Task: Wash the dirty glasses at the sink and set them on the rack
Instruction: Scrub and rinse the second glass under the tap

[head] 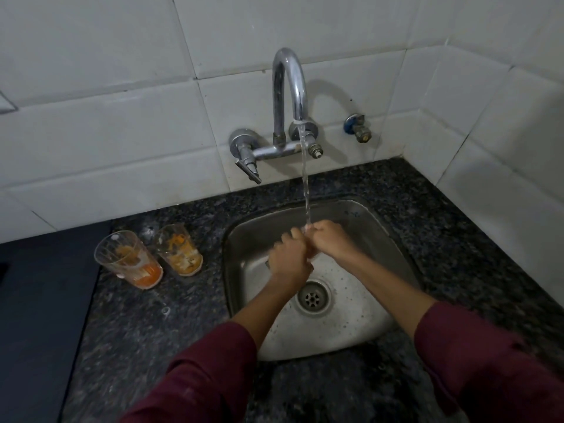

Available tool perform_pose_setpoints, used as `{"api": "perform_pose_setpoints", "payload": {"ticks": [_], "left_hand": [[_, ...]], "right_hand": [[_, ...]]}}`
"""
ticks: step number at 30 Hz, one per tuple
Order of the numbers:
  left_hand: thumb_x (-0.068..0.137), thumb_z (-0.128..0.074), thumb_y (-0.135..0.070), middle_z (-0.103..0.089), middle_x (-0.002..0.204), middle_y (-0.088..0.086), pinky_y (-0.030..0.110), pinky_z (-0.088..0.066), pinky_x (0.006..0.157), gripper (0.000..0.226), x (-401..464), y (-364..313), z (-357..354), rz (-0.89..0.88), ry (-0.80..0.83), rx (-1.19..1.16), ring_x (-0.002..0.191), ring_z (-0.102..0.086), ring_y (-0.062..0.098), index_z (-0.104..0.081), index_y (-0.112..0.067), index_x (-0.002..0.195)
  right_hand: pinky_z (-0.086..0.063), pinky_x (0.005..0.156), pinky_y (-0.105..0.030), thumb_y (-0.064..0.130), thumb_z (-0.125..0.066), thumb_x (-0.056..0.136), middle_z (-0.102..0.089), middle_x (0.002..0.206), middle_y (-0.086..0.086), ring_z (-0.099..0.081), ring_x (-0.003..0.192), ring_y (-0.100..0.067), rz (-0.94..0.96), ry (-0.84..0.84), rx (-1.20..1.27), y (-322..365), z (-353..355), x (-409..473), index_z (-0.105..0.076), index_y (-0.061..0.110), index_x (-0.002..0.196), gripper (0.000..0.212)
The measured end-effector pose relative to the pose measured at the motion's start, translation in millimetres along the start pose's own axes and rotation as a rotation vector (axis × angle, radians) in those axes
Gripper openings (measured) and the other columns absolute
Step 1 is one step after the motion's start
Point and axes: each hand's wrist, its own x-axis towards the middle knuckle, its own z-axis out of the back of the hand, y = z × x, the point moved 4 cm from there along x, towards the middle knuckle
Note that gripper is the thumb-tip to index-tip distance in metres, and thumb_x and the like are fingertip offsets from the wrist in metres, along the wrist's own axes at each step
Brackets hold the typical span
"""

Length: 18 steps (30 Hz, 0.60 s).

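While water runs from the tap [290, 96], the left hand [288, 261] and right hand [331, 241] meet, fingers curled, over the sink [375, 221]; whether either grip holds anything cannot be told. Two dirty glasses [128, 259] stand on the surface [171, 303], left of the sink.

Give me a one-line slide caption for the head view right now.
Both hands, left hand and right hand, meet under the running tap over the sink; two dirty glasses wait on the counter.

Left of the sink [241, 239], two dirty glasses [129, 259] (close together, perhaps touching) block the counter [137, 325]; nearer stretch open.
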Motion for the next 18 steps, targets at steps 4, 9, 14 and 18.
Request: {"api": "perform_pose_setpoints", "payload": {"ticks": [4,9,14,18], "left_hand": [[0.075,-0.076,-0.034,-0.05,0.127,0.015,0.045,-0.048,0.091,0.075,4,0,-1,-0.085,-0.052,-0.095,0.114,-0.054,0.034,-0.034,-0.009,0.132],[0.053,-0.088,-0.038,-0.062,0.116,0.002,0.045,-0.049,0.097,0.085,18,28,1,-0.028,0.321,-0.93,0.109,-0.06,0.024,-0.049,-0.016,0.126],[0.067,-0.077,-0.007,-0.062,0.103,0.005,0.06,-0.049,0.092,0.054,15,18,-3,-0.048,0.488,-1.421,0.093,-0.063,0.023,-0.054,-0.018,0.116],[0.082,-0.069,-0.027,-0.064,0.102,0.011,0.049,-0.055,0.081,0.06,8,5,-16,0.107,0.592,-1.684,0.088,-0.067,0.024,-0.046,-0.011,0.135]], "right_hand": [[-0.052,0.086,-0.036,0.024,-0.049,0.095,-0.071,0.097,-0.016,-0.066,0.092,-0.028,0.052,-0.006,-0.071,5,5,3,-0.068,0.005,0.088,0.027],[-0.053,0.086,-0.039,0.015,-0.05,0.095,-0.071,0.077,-0.012,-0.069,0.079,-0.023,0.244,0.081,-0.09,9,23,-1,-0.069,0.006,0.081,0.025],[-0.05,0.073,-0.021,0.019,-0.049,0.096,-0.068,0.068,-0.001,-0.063,0.062,-0.004,0.284,0.134,0.028,19,28,-4,-0.068,0.012,0.076,0.029],[-0.051,0.086,-0.033,0.015,-0.054,0.091,-0.073,0.089,-0.006,-0.068,0.089,-0.018,0.213,0.032,0.074,18,31,8,-0.067,0.024,0.07,0.026]]}}
